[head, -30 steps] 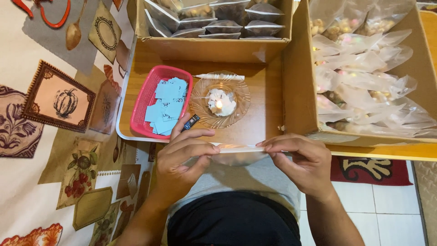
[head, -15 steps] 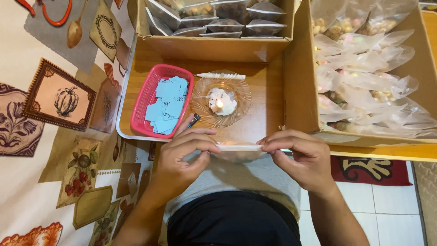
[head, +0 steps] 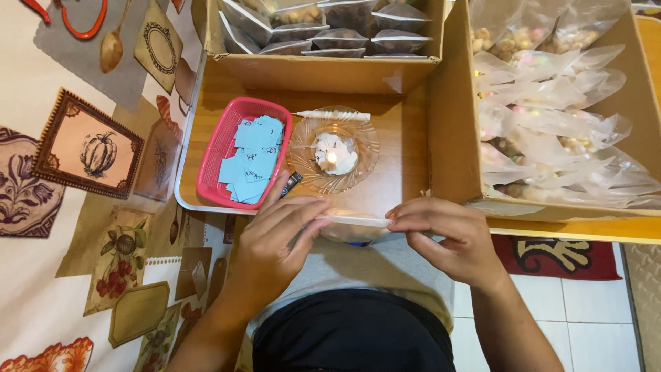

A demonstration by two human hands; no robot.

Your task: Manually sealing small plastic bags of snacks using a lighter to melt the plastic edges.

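**A:** What have the hands got?

**B:** From my seat, I see my left hand (head: 275, 238) and my right hand (head: 447, 238) each pinching one end of a small clear plastic bag (head: 352, 226), fingers closed on its folded top edge. The bag hangs between them over my lap, at the near edge of the wooden tray (head: 399, 145).

**A:** What sits closest beyond that?

**B:** Just past the bag, on the tray, a clear glass dish (head: 361, 169) holds a lit candle stub (head: 332, 157). A white stick (head: 332, 115) lies across the dish's far rim. Left of the dish stands a pink plastic basket (head: 215, 155) filled with blue paper slips (head: 251, 158). A small dark object (head: 292, 183) lies between basket and dish; I cannot tell what it is.

**A:** And farther out?

**B:** A cardboard box (head: 323, 72) of filled bags stands behind the tray, and a larger box (head: 451, 124) of clear bags (head: 551, 117) on my right. A patterned cloth (head: 82, 151) lies at left.
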